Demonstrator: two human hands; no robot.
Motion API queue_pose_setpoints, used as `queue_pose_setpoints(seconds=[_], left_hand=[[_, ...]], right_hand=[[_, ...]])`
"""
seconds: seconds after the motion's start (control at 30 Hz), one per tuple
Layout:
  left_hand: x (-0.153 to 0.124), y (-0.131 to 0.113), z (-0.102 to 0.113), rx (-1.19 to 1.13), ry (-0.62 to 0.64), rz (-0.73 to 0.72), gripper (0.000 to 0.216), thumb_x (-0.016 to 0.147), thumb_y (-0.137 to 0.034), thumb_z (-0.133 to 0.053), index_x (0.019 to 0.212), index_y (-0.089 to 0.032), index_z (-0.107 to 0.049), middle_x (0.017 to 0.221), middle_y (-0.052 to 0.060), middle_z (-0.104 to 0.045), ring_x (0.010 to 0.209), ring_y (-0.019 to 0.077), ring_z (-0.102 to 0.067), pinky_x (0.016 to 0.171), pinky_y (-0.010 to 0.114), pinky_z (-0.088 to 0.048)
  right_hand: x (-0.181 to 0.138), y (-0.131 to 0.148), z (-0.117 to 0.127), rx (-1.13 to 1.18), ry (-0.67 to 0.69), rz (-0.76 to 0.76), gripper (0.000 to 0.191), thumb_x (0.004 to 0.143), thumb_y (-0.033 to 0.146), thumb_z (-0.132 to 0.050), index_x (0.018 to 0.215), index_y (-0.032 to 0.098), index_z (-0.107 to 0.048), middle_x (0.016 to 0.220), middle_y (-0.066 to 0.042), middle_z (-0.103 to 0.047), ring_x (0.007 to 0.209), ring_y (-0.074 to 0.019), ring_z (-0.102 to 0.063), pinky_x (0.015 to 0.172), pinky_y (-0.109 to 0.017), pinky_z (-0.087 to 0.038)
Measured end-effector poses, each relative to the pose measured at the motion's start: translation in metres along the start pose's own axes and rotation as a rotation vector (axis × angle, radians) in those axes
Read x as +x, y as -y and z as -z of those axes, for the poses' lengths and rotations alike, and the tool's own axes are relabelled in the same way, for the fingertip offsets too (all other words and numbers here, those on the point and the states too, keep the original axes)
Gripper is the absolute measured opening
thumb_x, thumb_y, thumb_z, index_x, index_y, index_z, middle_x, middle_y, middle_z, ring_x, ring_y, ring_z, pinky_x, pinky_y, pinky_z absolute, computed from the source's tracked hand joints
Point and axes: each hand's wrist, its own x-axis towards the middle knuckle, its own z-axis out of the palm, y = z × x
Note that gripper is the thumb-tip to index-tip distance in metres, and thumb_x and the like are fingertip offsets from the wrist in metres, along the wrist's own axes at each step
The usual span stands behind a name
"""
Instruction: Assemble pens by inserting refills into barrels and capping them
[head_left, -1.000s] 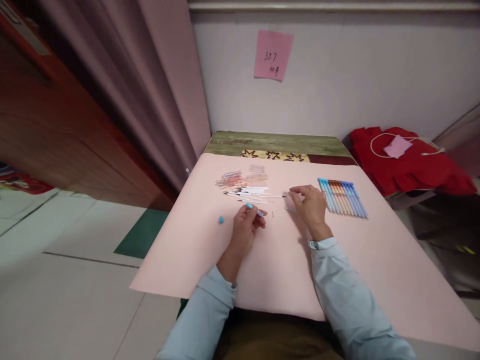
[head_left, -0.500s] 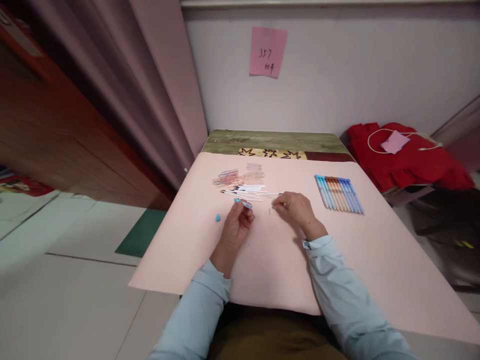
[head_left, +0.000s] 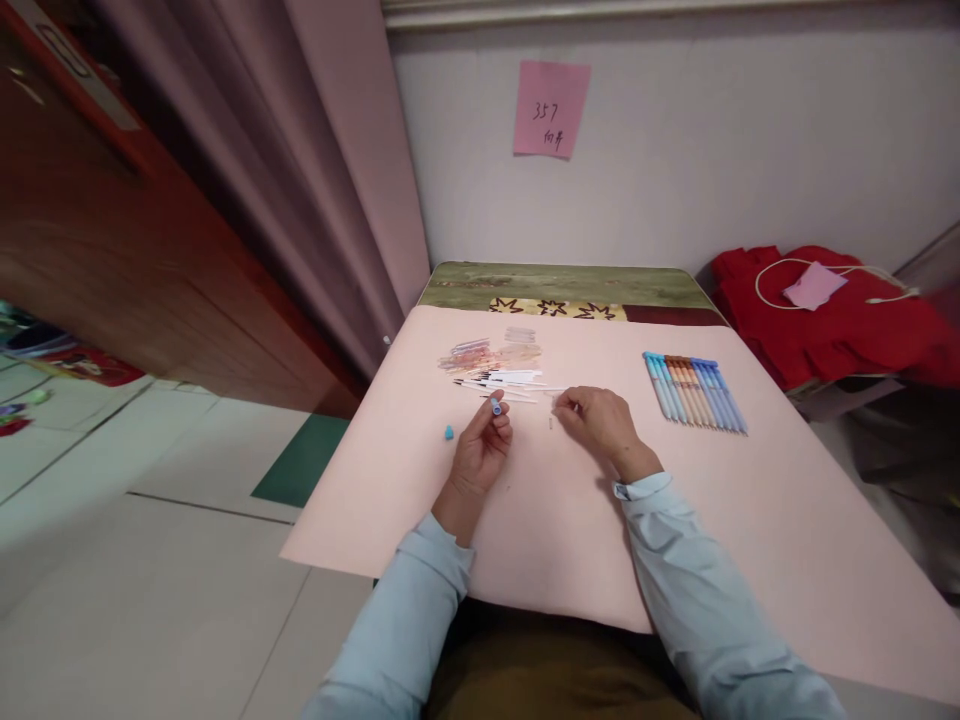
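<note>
1 blue pc (head_left: 496, 407) btwn L fingers (head_left: 502, 431)

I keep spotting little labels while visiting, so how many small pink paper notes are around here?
2: one note is on the wall, the other note lies on the red cloth at right. Others could be hidden.

The blue pen piece (head_left: 496, 408) in the left hand (head_left: 480, 452) has swung from sideways to end-on — and that hand sits nearer the blue cap (head_left: 449, 432). The right hand (head_left: 604, 420) has come closer to the small clear piece (head_left: 550, 423) — a pale blue bit beside it is now out of sight.
</note>
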Motion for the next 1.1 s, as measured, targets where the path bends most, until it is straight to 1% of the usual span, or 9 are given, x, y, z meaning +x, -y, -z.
queue_pose_setpoints(seconds=[0.1,0.2,0.37,0.47,0.6,0.8,0.9,1.0,1.1], left_hand=[[-0.001,-0.001,-0.002,-0.027,-0.038,-0.003,0.012,0.09,-0.008,-0.06,0.1,-0.012,-0.065,0.083,0.002,-0.06,0.059,0.0011,-0.055,0.056,0.009,-0.049],[-0.001,-0.002,-0.004,-0.027,-0.062,-0.002,0.009,0.089,-0.008,-0.062,0.098,-0.011,-0.065,0.082,0.001,-0.06,0.059,0.0007,-0.055,0.056,0.008,-0.049],[-0.001,-0.001,-0.004,-0.021,-0.046,0.003,0.014,0.088,-0.009,-0.065,0.102,-0.012,-0.066,0.083,0.001,-0.061,0.06,0.0008,-0.055,0.058,0.008,-0.049],[0.001,0.0,-0.001,0.003,-0.031,-0.001,0.016,0.087,-0.01,-0.066,0.103,-0.012,-0.066,0.083,0.001,-0.061,0.06,0.0011,-0.055,0.057,0.009,-0.05],[0.003,0.0,0.003,0.0,-0.011,0.001,0.013,0.088,-0.011,-0.065,0.101,-0.012,-0.066,0.082,0.001,-0.061,0.058,0.0012,-0.054,0.055,0.01,-0.049],[0.002,0.0,0.002,0.015,-0.012,0.0,0.015,0.087,-0.012,-0.066,0.103,-0.012,-0.066,0.081,0.001,-0.062,0.059,0.0014,-0.055,0.056,0.01,-0.049],[0.002,0.001,0.002,0.044,0.0,-0.004,0.018,0.085,-0.014,-0.069,0.103,-0.013,-0.066,0.082,0.001,-0.062,0.06,0.0024,-0.057,0.057,0.011,-0.05],[0.003,0.004,0.003,0.137,-0.007,-0.049,0.018,0.08,-0.016,-0.075,0.096,-0.015,-0.065,0.081,0.001,-0.064,0.061,0.0036,-0.058,0.057,0.013,-0.05],[0.005,0.009,0.002,0.288,0.019,-0.142,0.024,0.074,-0.02,-0.081,0.088,-0.016,-0.062,0.078,0.0,-0.066,0.059,0.005,-0.058,0.057,0.016,-0.049]], right_hand=[[0.001,-0.002,-0.001,0.077,-0.083,-0.04,0.018,0.085,0.028,-0.056,0.087,0.025,-0.074,0.081,-0.001,-0.075,0.073,-0.0185,-0.065,0.063,-0.027,-0.037],[0.002,-0.005,-0.004,0.138,-0.153,-0.038,0.017,0.084,0.03,-0.057,0.087,0.025,-0.073,0.079,-0.001,-0.074,0.07,-0.0181,-0.064,0.063,-0.027,-0.038],[0.002,-0.007,-0.007,0.156,-0.184,-0.028,0.021,0.082,0.027,-0.056,0.093,0.025,-0.074,0.082,-0.001,-0.075,0.072,-0.0182,-0.064,0.067,-0.028,-0.041],[0.002,-0.006,-0.006,0.155,-0.173,-0.031,0.024,0.084,0.026,-0.055,0.096,0.026,-0.075,0.085,-0.001,-0.076,0.074,-0.0182,-0.065,0.068,-0.028,-0.042],[0.002,-0.005,-0.003,0.144,-0.127,-0.035,0.019,0.085,0.028,-0.058,0.09,0.026,-0.076,0.084,0.0,-0.076,0.075,-0.0179,-0.065,0.065,-0.027,-0.04],[0.001,0.0,-0.003,0.004,-0.01,-0.049,0.015,0.083,0.033,-0.065,0.082,0.028,-0.078,0.081,-0.002,-0.076,0.074,-0.0197,-0.066,0.062,-0.028,-0.036],[0.001,0.0,-0.004,-0.011,0.008,-0.043,0.014,0.082,0.034,-0.066,0.083,0.029,-0.079,0.082,-0.002,-0.076,0.075,-0.0205,-0.066,0.062,-0.029,-0.037],[0.001,0.002,-0.003,0.168,-0.048,-0.045,0.017,0.084,0.038,-0.065,0.085,0.026,-0.077,0.082,-0.002,-0.075,0.074,-0.0196,-0.065,0.065,-0.029,-0.04],[0.0,0.008,-0.003,0.601,-0.053,-0.063,0.029,0.089,0.046,-0.06,0.086,0.021,-0.073,0.075,-0.003,-0.072,0.066,-0.0168,-0.062,0.062,-0.028,-0.043]])
